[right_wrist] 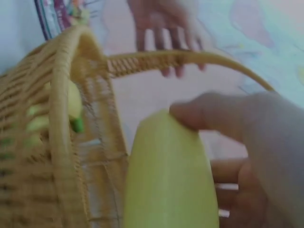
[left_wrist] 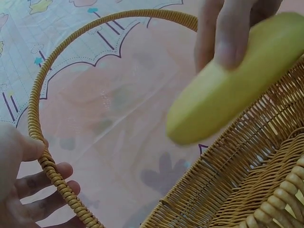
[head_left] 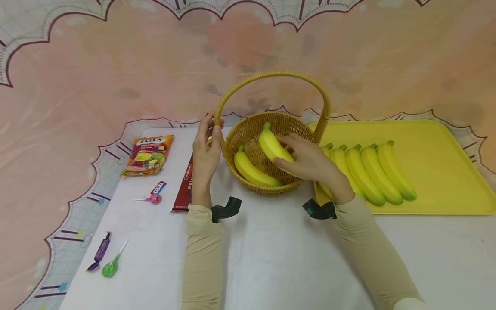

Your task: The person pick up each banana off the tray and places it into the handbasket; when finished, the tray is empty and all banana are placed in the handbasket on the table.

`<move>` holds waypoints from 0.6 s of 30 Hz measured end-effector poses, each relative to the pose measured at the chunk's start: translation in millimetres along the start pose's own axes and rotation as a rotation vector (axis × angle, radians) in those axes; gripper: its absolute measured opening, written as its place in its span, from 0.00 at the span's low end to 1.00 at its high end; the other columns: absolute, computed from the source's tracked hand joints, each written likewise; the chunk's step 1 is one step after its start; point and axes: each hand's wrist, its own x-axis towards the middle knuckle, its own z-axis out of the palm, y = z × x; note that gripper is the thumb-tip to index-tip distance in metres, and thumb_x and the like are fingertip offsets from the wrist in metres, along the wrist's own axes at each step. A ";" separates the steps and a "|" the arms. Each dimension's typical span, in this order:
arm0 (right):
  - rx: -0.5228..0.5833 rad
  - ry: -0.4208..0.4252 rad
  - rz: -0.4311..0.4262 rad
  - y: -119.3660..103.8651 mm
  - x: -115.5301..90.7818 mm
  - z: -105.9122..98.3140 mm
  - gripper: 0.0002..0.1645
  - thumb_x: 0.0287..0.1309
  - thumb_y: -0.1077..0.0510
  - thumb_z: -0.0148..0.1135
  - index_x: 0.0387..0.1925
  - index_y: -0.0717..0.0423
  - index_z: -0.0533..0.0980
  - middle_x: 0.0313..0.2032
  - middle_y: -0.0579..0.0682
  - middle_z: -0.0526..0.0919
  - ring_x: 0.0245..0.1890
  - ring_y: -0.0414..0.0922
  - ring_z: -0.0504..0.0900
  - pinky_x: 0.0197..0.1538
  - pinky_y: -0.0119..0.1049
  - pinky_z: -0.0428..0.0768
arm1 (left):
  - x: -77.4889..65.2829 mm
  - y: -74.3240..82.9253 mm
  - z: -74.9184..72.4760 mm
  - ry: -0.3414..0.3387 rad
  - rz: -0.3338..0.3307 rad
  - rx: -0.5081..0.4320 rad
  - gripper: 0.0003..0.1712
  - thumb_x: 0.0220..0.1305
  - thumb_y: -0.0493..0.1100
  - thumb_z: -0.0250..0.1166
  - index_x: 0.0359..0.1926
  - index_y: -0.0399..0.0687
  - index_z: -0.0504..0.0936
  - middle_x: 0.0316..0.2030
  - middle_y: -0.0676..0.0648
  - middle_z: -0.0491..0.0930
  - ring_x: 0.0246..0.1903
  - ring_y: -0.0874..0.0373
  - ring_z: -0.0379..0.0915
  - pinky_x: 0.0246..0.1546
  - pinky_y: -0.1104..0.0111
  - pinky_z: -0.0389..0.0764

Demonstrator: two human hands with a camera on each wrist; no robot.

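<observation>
A round wicker basket (head_left: pixel 288 125) with a tall arched handle (head_left: pixel 271 74) stands at the middle of the table's far side. My left hand (head_left: pixel 206 150) holds the left side of that handle, its thumb (left_wrist: pixel 31 148) on the near side and fingers behind. With my right hand (head_left: pixel 310 159) I grip a yellow banana (head_left: pixel 271 144) between thumb and fingers, above the basket's opening. Another banana (head_left: pixel 253 172) lies inside, along the basket's front left. In the right wrist view the held banana (right_wrist: pixel 168 175) fills the foreground.
Right of the basket, a yellow tray (head_left: pixel 445 168) carries a row of several bananas (head_left: pixel 368 172). A dark red packet (head_left: pixel 184 189) lies partly under my left forearm. Farther left are an orange sweets bag (head_left: pixel 149 155), small candies (head_left: pixel 158 188), a purple-wrapped sweet (head_left: pixel 101 249) and a green lollipop (head_left: pixel 111 268).
</observation>
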 end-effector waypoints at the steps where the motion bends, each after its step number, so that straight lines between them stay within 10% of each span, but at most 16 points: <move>1: -0.019 -0.006 0.010 -2.6 6.1 2.6 0.38 0.59 0.41 0.58 0.65 0.56 0.65 0.48 0.52 0.76 0.38 0.45 0.75 0.38 0.38 0.72 | 0.1 0.5 0.2 0.001 0.003 -0.001 0.22 0.72 0.47 0.49 0.65 0.56 0.66 0.53 0.42 0.77 0.58 0.54 0.72 0.58 0.56 0.74; 12: -0.062 -0.139 0.116 -2.0 53.2 40.2 0.29 0.59 0.46 0.58 0.55 0.60 0.71 0.38 0.52 0.77 0.34 0.47 0.73 0.36 0.38 0.70 | 0.2 -0.4 1.6 -0.006 0.013 0.006 0.22 0.72 0.48 0.49 0.65 0.56 0.66 0.54 0.42 0.77 0.57 0.53 0.72 0.57 0.54 0.74; 18: -0.038 -0.244 0.171 -5.3 57.6 50.8 0.33 0.60 0.45 0.56 0.62 0.60 0.67 0.48 0.54 0.78 0.41 0.47 0.74 0.46 0.41 0.73 | -0.3 0.1 0.3 -0.003 0.012 0.005 0.22 0.72 0.48 0.49 0.65 0.55 0.66 0.54 0.41 0.76 0.57 0.53 0.72 0.57 0.54 0.74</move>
